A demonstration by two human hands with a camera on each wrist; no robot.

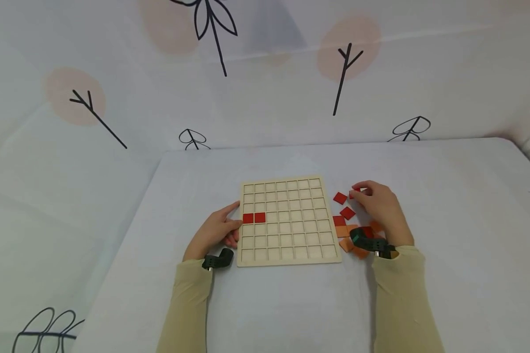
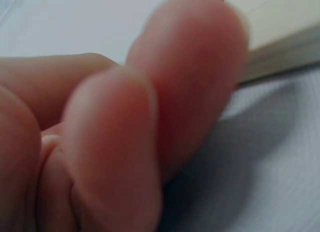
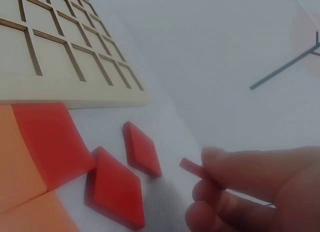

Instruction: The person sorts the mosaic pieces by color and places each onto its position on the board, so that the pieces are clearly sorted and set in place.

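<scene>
A pale wooden grid board (image 1: 291, 240) lies flat, with two red tiles (image 1: 259, 217) side by side in a row at its left edge. Beside that edge is my left hand (image 1: 214, 228), its index finger and thumb touching the board's side while the other fingers bend below. Close up, the left wrist view has blurred fingertips (image 2: 190, 57) next to the board's edge. Beyond the board's right side, my right hand (image 1: 380, 203) pinches a red square tile (image 3: 192, 168) between thumb and fingers, slightly raised above the table.
Two loose red tiles (image 1: 347, 213) lie right of the board, near the right hand. Below them, several orange tiles (image 1: 346, 244) and more red ones form a pile, partly hidden by the right wrist's camera. A white cloth (image 1: 291, 309) covers the table.
</scene>
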